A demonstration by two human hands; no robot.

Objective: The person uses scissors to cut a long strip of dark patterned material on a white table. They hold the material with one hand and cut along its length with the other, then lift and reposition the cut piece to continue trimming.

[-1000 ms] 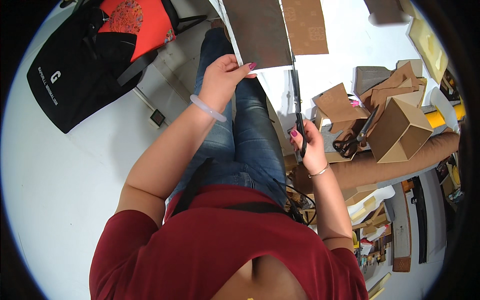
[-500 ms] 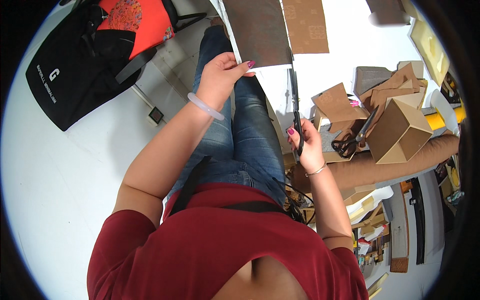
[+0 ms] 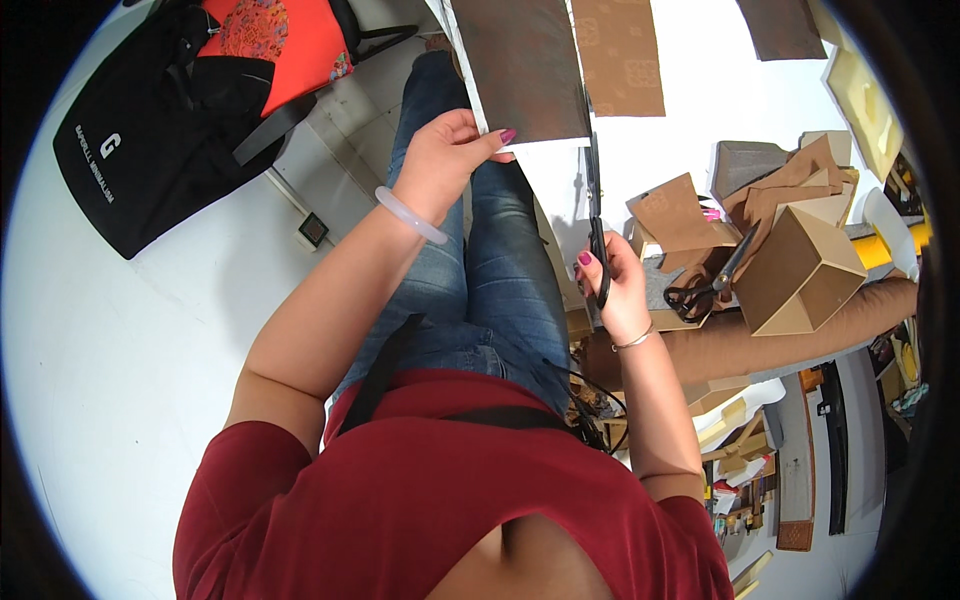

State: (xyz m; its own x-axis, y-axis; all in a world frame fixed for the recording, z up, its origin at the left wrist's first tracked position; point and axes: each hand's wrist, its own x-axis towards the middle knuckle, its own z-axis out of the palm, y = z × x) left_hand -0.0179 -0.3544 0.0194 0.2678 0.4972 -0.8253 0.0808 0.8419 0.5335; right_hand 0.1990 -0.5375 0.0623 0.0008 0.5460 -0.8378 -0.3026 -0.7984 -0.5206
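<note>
My left hand (image 3: 440, 165) pinches the near left corner of a dark brown sheet (image 3: 525, 75) with white borders, thumb on top. The sheet reaches over the white table (image 3: 700, 100) toward the far edge of view. My right hand (image 3: 624, 290) holds a pair of black scissors (image 3: 597, 195), fingers in the handle loops. Its long blades point away from me along the sheet's right edge. How far apart the blades are is hard to see. A lighter brown patterned piece (image 3: 622, 60) lies just right of the sheet.
At right are another pair of black scissors (image 3: 722, 280), an open cardboard box (image 3: 800, 275), brown scraps (image 3: 680, 215) and a long brown roll (image 3: 720, 345). A dark brown piece (image 3: 782, 28) lies far right. On the left are a black bag (image 3: 130, 150) and a red cushion (image 3: 275, 50).
The sheet and scissors sit slightly lower and farther right in view. A pale blur over the dark brown piece at far right is gone. Both hands keep their grip.
</note>
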